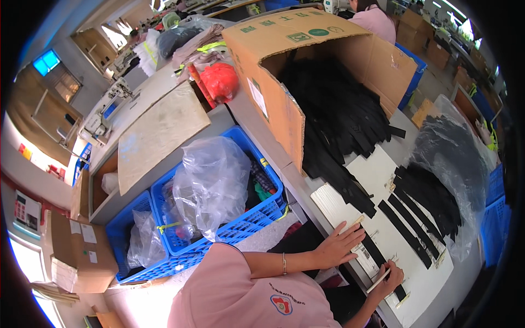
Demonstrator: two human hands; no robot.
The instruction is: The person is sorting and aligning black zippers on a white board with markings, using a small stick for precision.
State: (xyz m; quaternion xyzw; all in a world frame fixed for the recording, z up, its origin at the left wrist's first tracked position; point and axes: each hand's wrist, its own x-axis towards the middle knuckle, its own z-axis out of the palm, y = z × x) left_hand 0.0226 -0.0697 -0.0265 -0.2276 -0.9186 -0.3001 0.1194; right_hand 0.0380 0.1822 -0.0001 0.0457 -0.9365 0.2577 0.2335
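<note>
The left hand [340, 244] lies palm down with extended, slightly spread fingers at the far part of a long flat black fabric strip [374, 250]; its grip is wide and closes on nothing. Its forearm comes across from the left, with a thin bracelet [284, 263] at the wrist. The right hand [391, 277] is bent over the strip's near part, its grip narrow around a thin pale pencil-like stick [378, 281]. I cannot tell whether the stick's tip touches the fabric. The strip lies on the white-topped worktop [429, 287], near its left edge.

On the worktop's far side, a large brown cardboard box [262, 104] lies open toward the near right, filled with black strips [333, 104] that spill out. To the right, a clear plastic bag [473, 175] holds more black pieces. Left of the worktop, a blue plastic crate [257, 215] contains a crumpled transparent bag [210, 177] and some dark and green cloth; a second blue crate [116, 229] beside it holds another transparent bag [146, 240].
</note>
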